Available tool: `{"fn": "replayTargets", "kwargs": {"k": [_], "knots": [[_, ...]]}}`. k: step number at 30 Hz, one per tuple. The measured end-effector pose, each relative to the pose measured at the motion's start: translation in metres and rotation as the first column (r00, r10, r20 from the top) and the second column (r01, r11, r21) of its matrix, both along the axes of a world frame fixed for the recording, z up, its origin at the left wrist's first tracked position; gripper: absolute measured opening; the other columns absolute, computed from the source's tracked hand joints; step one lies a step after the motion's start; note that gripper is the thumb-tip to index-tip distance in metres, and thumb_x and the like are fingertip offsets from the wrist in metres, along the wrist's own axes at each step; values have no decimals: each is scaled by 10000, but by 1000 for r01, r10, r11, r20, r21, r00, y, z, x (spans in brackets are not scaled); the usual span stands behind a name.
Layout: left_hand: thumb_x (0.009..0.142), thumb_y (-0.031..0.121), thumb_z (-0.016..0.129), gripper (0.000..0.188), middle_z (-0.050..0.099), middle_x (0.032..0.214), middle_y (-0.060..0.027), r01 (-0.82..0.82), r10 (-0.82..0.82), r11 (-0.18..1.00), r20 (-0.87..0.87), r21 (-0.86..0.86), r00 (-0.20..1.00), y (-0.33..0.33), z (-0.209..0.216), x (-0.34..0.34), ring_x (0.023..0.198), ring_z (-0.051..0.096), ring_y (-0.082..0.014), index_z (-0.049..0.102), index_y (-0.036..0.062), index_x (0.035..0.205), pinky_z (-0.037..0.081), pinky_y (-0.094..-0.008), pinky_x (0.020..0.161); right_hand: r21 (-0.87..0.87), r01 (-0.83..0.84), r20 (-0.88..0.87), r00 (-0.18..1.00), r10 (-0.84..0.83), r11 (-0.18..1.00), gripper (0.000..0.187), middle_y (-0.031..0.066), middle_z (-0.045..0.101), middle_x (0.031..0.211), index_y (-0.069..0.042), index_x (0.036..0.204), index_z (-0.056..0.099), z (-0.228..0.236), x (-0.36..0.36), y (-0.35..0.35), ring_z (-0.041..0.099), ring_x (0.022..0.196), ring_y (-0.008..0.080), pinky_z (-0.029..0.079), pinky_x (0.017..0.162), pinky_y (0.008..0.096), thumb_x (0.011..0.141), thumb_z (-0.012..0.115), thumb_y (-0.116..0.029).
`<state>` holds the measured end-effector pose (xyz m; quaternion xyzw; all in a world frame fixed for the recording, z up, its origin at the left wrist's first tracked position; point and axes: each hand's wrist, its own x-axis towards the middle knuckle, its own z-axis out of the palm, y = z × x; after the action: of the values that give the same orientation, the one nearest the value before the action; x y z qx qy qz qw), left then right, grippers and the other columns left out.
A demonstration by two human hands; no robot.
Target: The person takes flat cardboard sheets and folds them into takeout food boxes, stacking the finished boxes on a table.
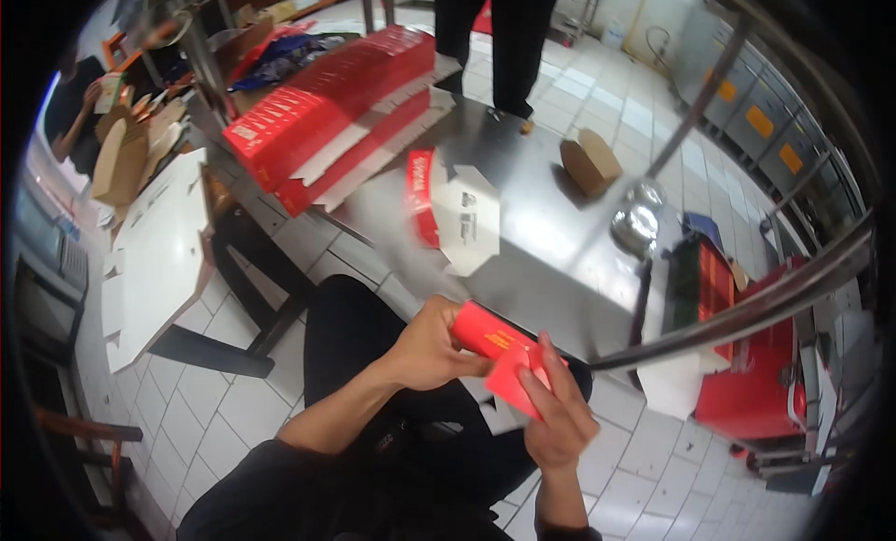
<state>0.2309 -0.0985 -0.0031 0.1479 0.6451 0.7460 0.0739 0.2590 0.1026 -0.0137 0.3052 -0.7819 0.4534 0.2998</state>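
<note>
Above my lap, both hands hold a small red cardboard carton (485,328) with yellow print. My left hand (427,350) grips its left end, fingers curled round the edge. On the other side my right hand (560,410) pinches a red flap (513,380) between thumb and fingers. The carton's underside is mostly hidden. Just beyond my hands, a partly folded red-and-white carton (469,222) lies on the metal table (551,266), its white inner face up. Farther left sits a thick stack of flat red cartons (345,107).
A brown paper box (591,163) and a shiny metal bowl (637,222) stand on the table's right part. White cardboard (159,252) rests on a dark stool at left. Red containers (756,382) are at right. A person in black trousers (513,46) stands beyond the table; another is far left.
</note>
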Motion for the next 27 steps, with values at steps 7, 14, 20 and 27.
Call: {"fn": "replayTargets", "kwargs": {"k": [7, 14, 20, 27], "knots": [[852, -12, 666, 260, 677, 1005, -68, 110, -166, 974, 292, 200, 942, -1, 14, 0, 940, 626, -113, 613, -41, 1104, 494, -263, 858, -180, -200, 164, 959, 230, 963, 461, 189, 677, 1043, 44, 986, 693, 3, -8, 19, 619, 1067, 430, 532, 895, 478, 835, 604, -382], [925, 44, 613, 329, 620, 1162, -90, -13, -260, 843, 429, 538, 865, 22, -1, 15, 1051, 613, -136, 518, -15, 1234, 496, -285, 925, -51, -65, 48, 997, 67, 997, 439, 178, 690, 988, 3, 956, 726, -1, -15, 13, 591, 1092, 463, 511, 935, 521, 732, 680, -372], [929, 45, 606, 245, 653, 1065, -79, -219, 18, 795, 339, 566, 941, 38, -10, 11, 1020, 629, -151, 556, 22, 1167, 530, -317, 895, -161, 210, -69, 972, -223, 964, 402, 167, 637, 1071, 25, 1039, 641, -20, 2, -4, 580, 1104, 390, 477, 954, 478, 829, 690, -313], [935, 104, 571, 423, 495, 1332, -128, 44, -121, 800, 90, 598, 989, 42, -31, 19, 1179, 544, -224, 427, 34, 1327, 465, -389, 968, -794, 163, 241, 969, 57, 586, 320, 162, 552, 1232, 60, 1177, 524, -56, 36, -18, 522, 1136, 248, 406, 999, 441, 1016, 463, -210]]}}
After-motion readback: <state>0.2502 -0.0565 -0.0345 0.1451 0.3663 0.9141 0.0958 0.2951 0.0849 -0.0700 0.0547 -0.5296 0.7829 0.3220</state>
